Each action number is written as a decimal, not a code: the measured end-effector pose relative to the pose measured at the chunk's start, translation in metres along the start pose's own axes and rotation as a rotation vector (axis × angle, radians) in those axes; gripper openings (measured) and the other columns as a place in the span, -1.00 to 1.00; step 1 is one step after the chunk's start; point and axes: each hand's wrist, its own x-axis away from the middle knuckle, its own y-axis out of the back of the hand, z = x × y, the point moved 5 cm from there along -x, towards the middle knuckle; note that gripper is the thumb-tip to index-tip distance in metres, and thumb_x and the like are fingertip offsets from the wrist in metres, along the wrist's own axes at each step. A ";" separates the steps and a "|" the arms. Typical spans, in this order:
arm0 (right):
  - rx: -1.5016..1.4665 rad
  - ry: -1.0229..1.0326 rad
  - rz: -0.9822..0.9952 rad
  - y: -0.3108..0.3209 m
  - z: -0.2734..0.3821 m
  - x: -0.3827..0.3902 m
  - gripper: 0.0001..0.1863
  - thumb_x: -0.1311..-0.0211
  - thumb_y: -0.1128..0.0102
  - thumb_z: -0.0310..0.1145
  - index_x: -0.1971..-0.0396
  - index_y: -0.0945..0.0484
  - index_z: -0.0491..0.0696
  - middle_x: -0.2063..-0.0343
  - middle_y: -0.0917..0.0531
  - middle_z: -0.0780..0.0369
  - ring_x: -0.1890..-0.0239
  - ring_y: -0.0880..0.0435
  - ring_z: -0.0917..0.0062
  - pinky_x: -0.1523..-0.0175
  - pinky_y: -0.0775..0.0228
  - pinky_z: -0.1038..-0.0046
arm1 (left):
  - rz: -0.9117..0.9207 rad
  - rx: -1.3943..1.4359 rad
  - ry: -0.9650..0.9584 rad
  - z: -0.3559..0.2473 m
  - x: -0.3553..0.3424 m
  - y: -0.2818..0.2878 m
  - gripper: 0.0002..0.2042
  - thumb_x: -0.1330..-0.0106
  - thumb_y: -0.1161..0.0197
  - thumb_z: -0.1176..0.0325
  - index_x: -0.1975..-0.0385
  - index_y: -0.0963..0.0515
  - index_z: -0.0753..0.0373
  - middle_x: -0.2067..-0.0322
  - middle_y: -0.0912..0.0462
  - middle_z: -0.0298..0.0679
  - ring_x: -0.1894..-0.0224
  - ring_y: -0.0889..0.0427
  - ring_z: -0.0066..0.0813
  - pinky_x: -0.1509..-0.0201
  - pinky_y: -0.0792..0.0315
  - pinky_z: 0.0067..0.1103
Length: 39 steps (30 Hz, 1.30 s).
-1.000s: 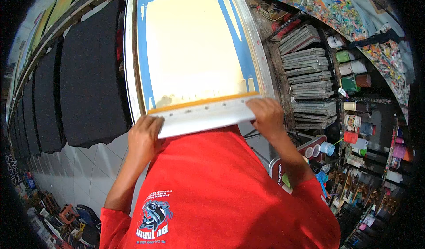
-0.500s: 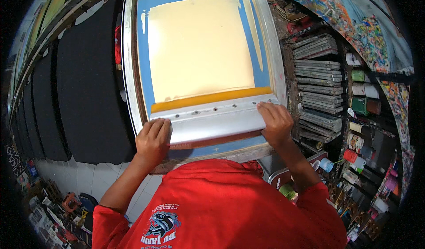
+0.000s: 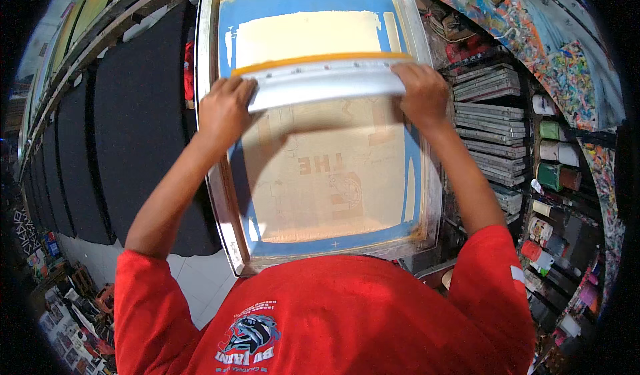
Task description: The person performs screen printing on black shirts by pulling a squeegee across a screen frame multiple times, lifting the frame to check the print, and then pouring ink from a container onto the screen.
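Across the screen printing frame (image 3: 208,48) lies a long squeegee (image 3: 320,85) with a silver metal holder and a yellow-orange blade along its far edge. My left hand (image 3: 225,112) is closed on its left end, and my right hand (image 3: 423,98) grips the right end. Beyond the blade, a smooth layer of cream ink (image 3: 307,34) covers part of the blue screen (image 3: 300,0). Nearer to me, the wiped mesh (image 3: 293,202) has only a thin pale film, through which a stencil design of letters and a figure shows. The squeegee's shadow falls across this part.
Black fabric-covered boards (image 3: 137,135) stand in a row at the left. Stacked grey frames (image 3: 490,128) fill a shelf at the right, with paint containers (image 3: 557,175) beside them. A paint-spattered sheet (image 3: 540,62) hangs at the far right. White floor tiles (image 3: 200,285) show at lower left.
Both hands have pushed the squeegee away from me, from the screen's near end to its upper part. Behind it the thick cream layer has gone and the stencil design shows.
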 end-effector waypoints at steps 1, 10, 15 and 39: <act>-0.017 0.005 -0.014 -0.007 -0.005 -0.013 -0.76 0.09 -0.25 -0.45 0.32 -0.64 0.03 0.34 -0.69 0.22 0.25 -0.66 0.29 0.13 -0.52 0.27 | 0.029 -0.013 0.028 0.009 -0.015 -0.004 -0.53 0.13 -0.50 0.32 0.12 -0.61 0.16 0.17 -0.65 -0.15 0.08 -0.62 -0.17 0.04 -0.54 -0.36; 0.082 0.026 0.348 -0.024 -0.052 -0.158 -0.62 0.15 -0.42 -0.11 0.25 -0.69 0.12 0.31 -0.72 0.13 0.19 -0.70 0.19 0.10 -0.53 0.15 | 0.130 0.198 -0.035 0.078 -0.141 0.022 -0.62 0.07 -0.47 0.30 0.21 -0.68 0.31 0.36 -0.71 0.04 0.30 -0.74 -0.13 0.15 -0.58 -0.39; -0.004 0.003 0.248 0.030 -0.036 -0.133 -0.60 0.18 -0.45 -0.07 0.26 -0.71 0.12 0.34 -0.72 0.12 0.23 -0.70 0.16 0.12 -0.53 0.14 | 0.038 0.131 0.054 0.050 -0.107 0.065 -0.64 0.03 -0.44 0.33 0.19 -0.68 0.32 0.36 -0.71 0.05 0.29 -0.73 -0.07 0.14 -0.58 -0.35; -0.104 -0.095 0.139 0.134 0.140 0.252 -0.70 0.15 -0.20 -0.54 0.30 -0.63 -0.02 0.30 -0.71 0.28 0.21 -0.67 0.35 0.06 -0.46 0.27 | 0.068 0.241 0.014 -0.136 0.277 0.060 -0.54 0.24 -0.45 0.42 0.19 -0.62 0.26 0.21 -0.66 -0.15 0.15 -0.64 -0.14 0.09 -0.55 -0.34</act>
